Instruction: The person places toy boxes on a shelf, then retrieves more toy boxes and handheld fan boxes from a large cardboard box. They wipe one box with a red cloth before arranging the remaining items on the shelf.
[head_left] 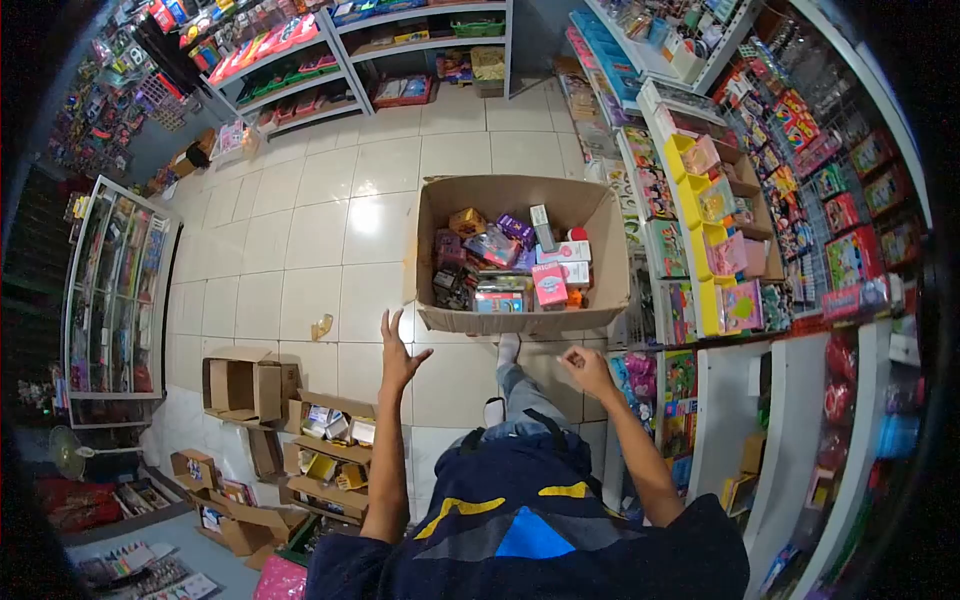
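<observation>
My left hand [402,358] is held out just below the near left corner of a large open cardboard box [518,322], with fingers spread and nothing in it. Close to the box's near right side, my right hand [588,372] has loosely bent fingers and holds nothing that I can see. Neither hand visibly touches the box. Inside it lie many small packages, among them a pink carton [549,285], a purple pack [517,230], a grey-white upright carton [542,228] and a yellow-brown box [466,222].
Stocked shelves [425,50] stand at the back. Yellow bins [690,200] and hanging goods line the right side. A glass display case [118,300] stands left. Smaller opened cardboard boxes [245,388] sit at lower left, and a scrap [321,326] lies on the tiled floor [300,235].
</observation>
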